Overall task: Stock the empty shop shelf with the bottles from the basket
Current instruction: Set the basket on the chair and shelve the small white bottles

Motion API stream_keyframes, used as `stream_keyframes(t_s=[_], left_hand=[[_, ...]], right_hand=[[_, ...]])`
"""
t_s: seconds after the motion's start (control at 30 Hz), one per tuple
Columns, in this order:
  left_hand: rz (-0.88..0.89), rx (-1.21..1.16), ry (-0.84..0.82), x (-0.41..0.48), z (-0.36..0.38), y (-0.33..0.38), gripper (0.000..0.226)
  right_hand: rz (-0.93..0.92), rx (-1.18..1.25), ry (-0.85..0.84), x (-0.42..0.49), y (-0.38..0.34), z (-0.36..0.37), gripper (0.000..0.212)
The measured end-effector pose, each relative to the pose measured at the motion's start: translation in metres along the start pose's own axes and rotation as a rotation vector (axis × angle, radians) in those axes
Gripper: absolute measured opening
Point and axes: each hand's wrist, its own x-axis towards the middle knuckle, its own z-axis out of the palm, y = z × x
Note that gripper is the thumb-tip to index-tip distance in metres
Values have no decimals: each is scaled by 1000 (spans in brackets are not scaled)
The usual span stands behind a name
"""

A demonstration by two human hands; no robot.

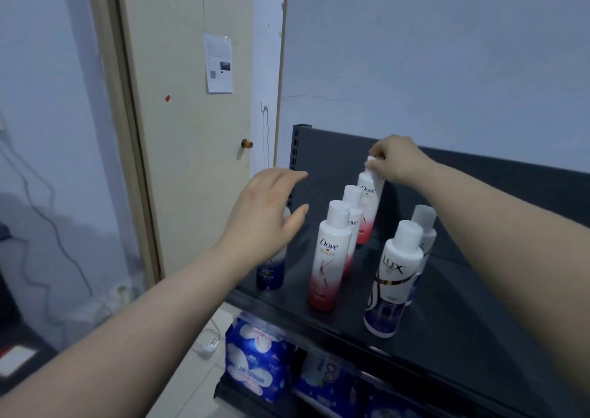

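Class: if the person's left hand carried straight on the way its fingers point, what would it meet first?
Most likely the shelf's perforated upright: the open left hand points toward it, passing left of the back Dove bottle. Depth is unclear, so this is a judgement.

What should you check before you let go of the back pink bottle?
1. Right hand grip on the back Dove bottle cap: ok, fingers pinch it.
2. Its base flat on the shelf: cannot tell, the middle Dove bottle hides part of it.
3. Clear of the Lux bottles: ok, they stand apart.
4. Left hand free: ok, open, holding nothing.
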Motion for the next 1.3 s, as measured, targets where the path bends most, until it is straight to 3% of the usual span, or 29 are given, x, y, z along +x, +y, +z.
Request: stream_keyframes(t_s=[0.13,0.33,0.77,1.03,1.3], left_hand=[[3,-1,-6,-1,1,1,44],[-13,-39,-9,0,-2,4,45],[141,-138,-44,36,14,56,55],[256,-196,-99,22,34,146,56],[403,-291,-200,-17,66,296,58]], right_hand=[[47,-26,-106,-1,8,19,24],[92,-72,-169,-9,12,17,48],[-48,-140,149,-104,-10,-51,56],[56,-295,180,-208,31,-96,57],[272,-421,168,-364,107,-158,60]])
